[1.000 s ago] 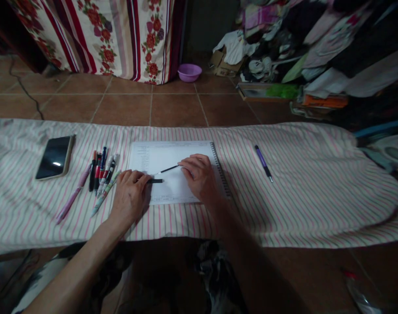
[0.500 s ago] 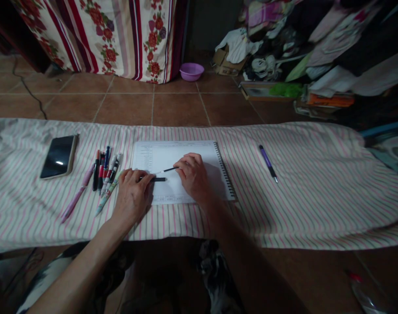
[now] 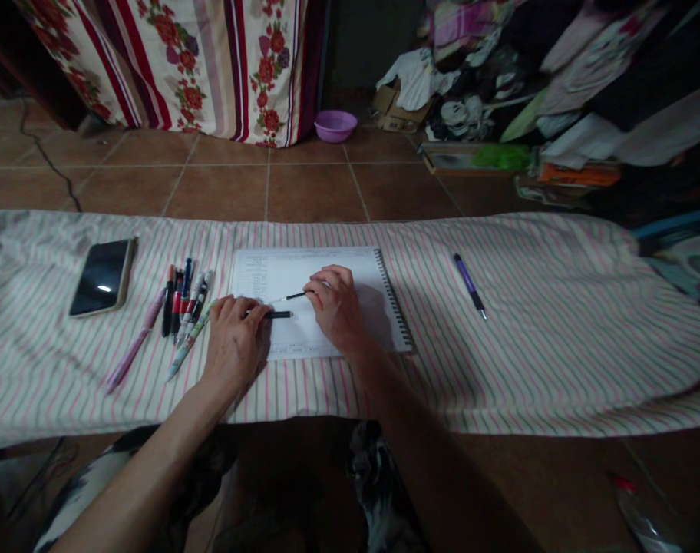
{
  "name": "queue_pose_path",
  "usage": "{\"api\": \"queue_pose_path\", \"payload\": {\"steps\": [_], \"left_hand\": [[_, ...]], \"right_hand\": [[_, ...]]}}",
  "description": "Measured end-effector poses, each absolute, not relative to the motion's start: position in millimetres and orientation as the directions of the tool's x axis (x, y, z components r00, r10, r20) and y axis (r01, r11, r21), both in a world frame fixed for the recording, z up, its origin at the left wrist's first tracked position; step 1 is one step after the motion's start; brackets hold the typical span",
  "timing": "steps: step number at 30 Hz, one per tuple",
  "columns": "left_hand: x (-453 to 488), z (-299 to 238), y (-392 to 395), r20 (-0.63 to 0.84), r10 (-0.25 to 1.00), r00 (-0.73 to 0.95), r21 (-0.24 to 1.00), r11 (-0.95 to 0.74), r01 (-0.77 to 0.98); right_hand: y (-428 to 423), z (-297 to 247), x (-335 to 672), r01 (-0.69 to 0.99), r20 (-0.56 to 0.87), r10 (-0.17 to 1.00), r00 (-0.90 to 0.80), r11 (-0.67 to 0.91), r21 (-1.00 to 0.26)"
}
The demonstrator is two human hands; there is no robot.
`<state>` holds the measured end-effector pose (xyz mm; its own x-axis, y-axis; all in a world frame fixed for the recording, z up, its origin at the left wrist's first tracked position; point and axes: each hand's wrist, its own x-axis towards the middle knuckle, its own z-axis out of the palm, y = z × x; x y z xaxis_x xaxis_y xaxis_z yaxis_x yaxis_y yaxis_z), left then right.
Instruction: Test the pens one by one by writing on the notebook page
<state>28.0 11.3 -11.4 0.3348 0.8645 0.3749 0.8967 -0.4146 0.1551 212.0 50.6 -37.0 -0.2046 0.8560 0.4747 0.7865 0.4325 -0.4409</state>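
Note:
A spiral notebook lies open to a printed page with a white middle, and both my hands are over it. My left hand rests at the page's left edge, its fingers closed on a black pen barrel that sticks out to the right. Between the fingertips of my right hand is a thin pen refill, part black and part whitish. Its pale end points down-left and reaches close to my left fingertips; whether they touch it, I cannot tell.
Several pens lie bunched left of the notebook, with a phone beyond them. A purple and black pen lies to the right. Striped cloth covers the table. Across the tiled floor are a purple basin and piled clothes.

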Motion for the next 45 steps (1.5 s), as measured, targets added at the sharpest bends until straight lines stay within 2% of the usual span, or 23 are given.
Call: {"api": "queue_pose_path", "payload": {"steps": [10,13,22,40,45], "left_hand": [[31.1,-10.5,10.6,0.354,0.876,0.327,0.175,-0.405,0.897],[31.1,-12.1,9.9,0.361,0.871,0.333,0.183,-0.416,0.891],[37.9,-9.7,6.2,0.408,0.836,0.366,0.174,-0.465,0.868],[63.2,-10.9,2.4,0.462,0.784,0.416,0.251,-0.565,0.786],[64.0,-10.4,1.8,0.484,0.769,0.417,0.263,-0.583,0.769]], "right_hand": [[43.3,-27.2,224.2,0.758,0.534,0.822,-0.199,0.474,-0.448],[42.1,-22.4,245.3,0.789,0.549,0.822,-0.148,0.433,-0.436],[35.1,-35.9,294.5,0.87,0.423,0.9,-0.102,0.287,-0.401],[36.0,-33.7,284.5,0.823,0.374,0.908,-0.188,0.353,-0.445],[35.3,-29.3,286.3,0.779,0.358,0.916,-0.181,0.356,-0.516]]}}
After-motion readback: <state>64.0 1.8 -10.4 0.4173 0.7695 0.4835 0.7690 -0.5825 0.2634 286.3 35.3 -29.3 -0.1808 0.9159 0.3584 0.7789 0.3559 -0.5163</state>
